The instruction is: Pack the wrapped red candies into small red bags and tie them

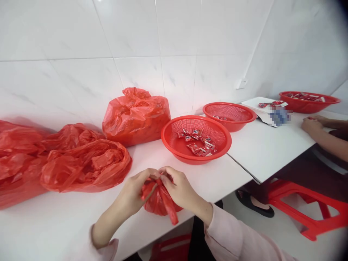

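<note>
A small, filled red plastic bag [159,201] sits near the table's front edge, between my two hands. My left hand [136,188] pinches its gathered top, fingers closed. From the other side my right hand [176,183] also pinches the top, its fingertips meeting those of the left. A twisted end of the bag hangs down toward me. Just beyond my hands stands a red basket [174,154] with several small wrapped packets [195,139] in it. To the left lies an open, crumpled red plastic bag [87,166].
A large full red bag [136,119] stands against the tiled wall. Another red bag [19,166] lies far left. At right are a second basket [231,125], a white scale [252,103] with packets, and a third basket [307,105]. A co-worker's hands [312,125] rest near a red stool [312,203].
</note>
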Available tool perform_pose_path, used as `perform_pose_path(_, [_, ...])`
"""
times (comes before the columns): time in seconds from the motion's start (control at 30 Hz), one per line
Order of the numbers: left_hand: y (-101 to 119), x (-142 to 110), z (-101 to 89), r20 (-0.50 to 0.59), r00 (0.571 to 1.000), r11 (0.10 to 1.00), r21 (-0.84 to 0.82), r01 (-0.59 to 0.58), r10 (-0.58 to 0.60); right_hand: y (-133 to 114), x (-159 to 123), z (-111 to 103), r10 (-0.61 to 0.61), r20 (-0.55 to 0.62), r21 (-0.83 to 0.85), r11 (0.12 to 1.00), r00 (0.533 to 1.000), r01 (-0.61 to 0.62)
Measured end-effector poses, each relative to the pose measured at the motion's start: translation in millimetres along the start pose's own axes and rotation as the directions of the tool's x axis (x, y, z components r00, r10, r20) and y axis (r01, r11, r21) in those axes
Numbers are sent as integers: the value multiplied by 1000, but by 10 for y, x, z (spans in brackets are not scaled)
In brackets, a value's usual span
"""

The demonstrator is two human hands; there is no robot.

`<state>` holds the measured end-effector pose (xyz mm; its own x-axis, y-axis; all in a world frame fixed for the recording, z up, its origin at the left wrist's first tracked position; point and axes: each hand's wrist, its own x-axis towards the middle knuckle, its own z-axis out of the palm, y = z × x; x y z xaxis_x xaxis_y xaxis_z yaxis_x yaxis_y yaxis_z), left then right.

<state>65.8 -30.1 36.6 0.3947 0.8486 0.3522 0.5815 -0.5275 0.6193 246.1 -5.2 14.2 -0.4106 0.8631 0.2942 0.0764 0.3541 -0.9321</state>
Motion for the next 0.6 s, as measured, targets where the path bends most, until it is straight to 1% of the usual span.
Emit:
perform_pose_path(0.1, [-69,-31,107,-75,987,978,166,-128,141,107,-4,16,83,44,153,984,996,-89])
perform_pose_path(0.17, [-94,-54,157,-109,967,947,253,-199,232,153,2,-1,137,112,287,944,984,-164])
perform_pose_path(0.2, [-100,-66,169,-127,957,934,286,-215,259,164,8,-16,166,152,352,912,974,-210])
perform_pose_path(0.23, [-101,-77,173,-144,952,925,312,-216,270,167,15,-34,192,192,404,878,962,-256])
perform_pose_path(0.3, [-90,-95,157,-163,953,921,340,-187,254,149,28,-75,241,266,453,823,933,-342])
perform_pose_path(0.37, [-69,-106,118,-156,959,923,345,-170,235,111,31,-110,268,326,437,808,907,-396])
perform_pose_path(0.4, [-59,-111,94,-145,960,922,343,-180,241,89,26,-121,274,344,413,815,898,-406])
perform_pose_path(0.43, [-52,-116,69,-132,956,917,341,-204,262,71,16,-126,273,343,378,836,899,-398])
perform_pose_path(0.47, [-52,-125,43,-120,948,909,340,-240,295,57,0,-125,262,321,328,871,910,-366])
perform_pose_path(0.53, [-80,-165,-11,-113,930,893,340,-295,350,55,-48,-118,191,235,163,959,953,-233])
perform_pose_path(0.57, [-108,-198,-39,-124,926,889,349,-296,356,69,-77,-117,139,185,57,987,973,-152])
perform_pose_path(0.6, [-143,-241,-67,-142,928,890,363,-276,345,93,-108,-120,90,149,-51,995,985,-83])
